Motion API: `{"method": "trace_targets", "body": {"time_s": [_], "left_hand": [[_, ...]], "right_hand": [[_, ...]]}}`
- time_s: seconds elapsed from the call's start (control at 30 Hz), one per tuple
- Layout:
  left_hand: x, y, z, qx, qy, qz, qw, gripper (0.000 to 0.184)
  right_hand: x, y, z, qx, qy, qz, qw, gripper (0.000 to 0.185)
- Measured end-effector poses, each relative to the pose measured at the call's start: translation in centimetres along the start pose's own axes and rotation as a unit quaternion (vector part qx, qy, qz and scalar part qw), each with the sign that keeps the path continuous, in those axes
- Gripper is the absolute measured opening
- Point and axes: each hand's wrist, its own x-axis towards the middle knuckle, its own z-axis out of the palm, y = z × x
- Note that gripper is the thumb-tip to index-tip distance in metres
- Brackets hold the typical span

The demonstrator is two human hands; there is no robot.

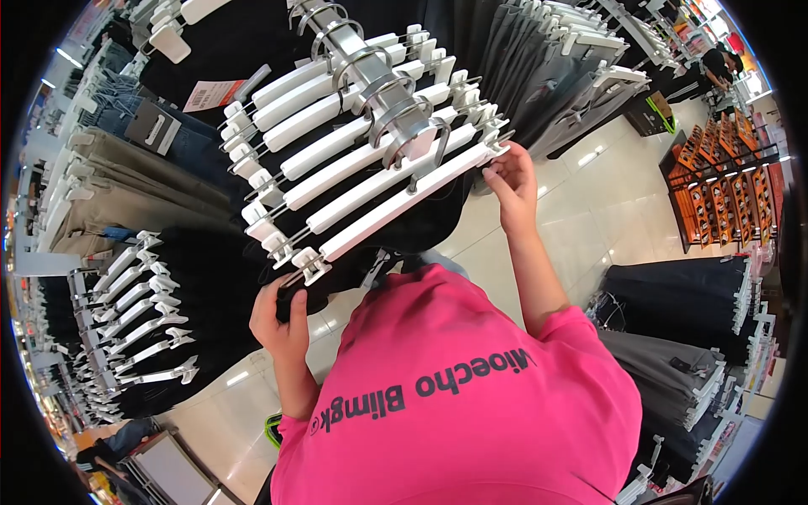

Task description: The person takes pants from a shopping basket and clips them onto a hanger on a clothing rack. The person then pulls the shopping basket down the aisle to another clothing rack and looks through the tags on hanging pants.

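Several white clip hangers hang in a row from a metal rail with ringed hooks, black garments, apparently trousers, clipped below them. My right hand pinches the right end of the nearest hanger, by its clip. At that hanger's left end, my left hand has its thumb and fingers around the edge of the black cloth, just below the clip. The exact contact of the left fingertips is partly hidden by dark fabric.
Racks of grey trousers, jeans and khaki trousers stand around the rail. More hangers with black garments are at left. An orange goods stand is at right, on a shiny tiled floor. Another person is at far upper right.
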Motion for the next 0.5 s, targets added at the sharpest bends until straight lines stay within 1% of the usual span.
{"method": "trace_targets", "body": {"time_s": [0.03, 0.07, 0.1, 0.13, 0.2, 0.23, 0.27, 0.33, 0.37, 0.4, 0.47, 0.5], "left_hand": [[-0.1, 0.0, 0.0, -0.004, -0.002, -0.018, 1.0, 0.024], [-0.2, 0.1, -0.1, -0.008, -0.003, -0.037, 0.999, 0.024], [-0.3, 0.0, -0.2, -0.008, -0.004, -0.035, 0.999, 0.024], [-0.5, -0.2, -0.4, 0.005, -0.002, -0.038, 0.999, 0.025], [-0.7, -0.4, -0.3, 0.018, 0.0, -0.041, 0.999, 0.026], [-0.8, -0.4, -0.2, 0.02, 0.017, -0.04, 0.999, 0.027], [-0.9, -0.3, 0.0, 0.023, 0.034, -0.039, 0.998, 0.027], [-1.0, 0.1, 0.2, 0.024, 0.044, -0.053, 0.997, 0.027], [-1.0, 0.4, 0.3, 0.022, 0.052, -0.065, 0.996, 0.027], [-1.0, 0.8, 0.5, 0.026, 0.052, -0.066, 0.996, 0.027], [-0.8, 1.9, 0.9, 0.03, 0.151, -0.062, 0.986, 0.026], [-0.9, 2.1, 0.9, 0.011, 0.188, -0.046, 0.981, 0.028]], "right_hand": [[0.1, 0.0, -0.2, 0.0, 0.002, 0.0, 1.0, 0.046], [0.2, 0.0, -0.4, 0.036, -0.006, 0.01, 0.999, 0.046], [0.4, 0.0, -0.6, 0.071, -0.014, 0.019, 0.997, 0.045], [0.5, 0.2, -1.0, 0.072, -0.014, 0.018, 0.997, 0.045], [0.6, 0.9, -2.0, -0.001, -0.097, 0.04, 0.994, 0.043], [0.6, 0.4, -2.0, -0.028, -0.109, 0.04, 0.993, 0.04], [0.9, 0.4, -2.2, -0.026, -0.111, 0.04, 0.993, 0.04], [1.4, 0.5, -2.6, -0.004, -0.147, 0.004, 0.989, 0.039], [1.5, 0.5, -2.8, 0.0, -0.138, 0.007, 0.99, 0.031], [1.7, 0.3, -3.0, 0.002, -0.139, 0.008, 0.99, 0.031], [2.1, -0.7, -3.3, -0.088, -0.193, -0.05, 0.976, 0.022], [2.4, -1.3, -3.5, -0.085, -0.191, -0.05, 0.977, 0.022]]}}
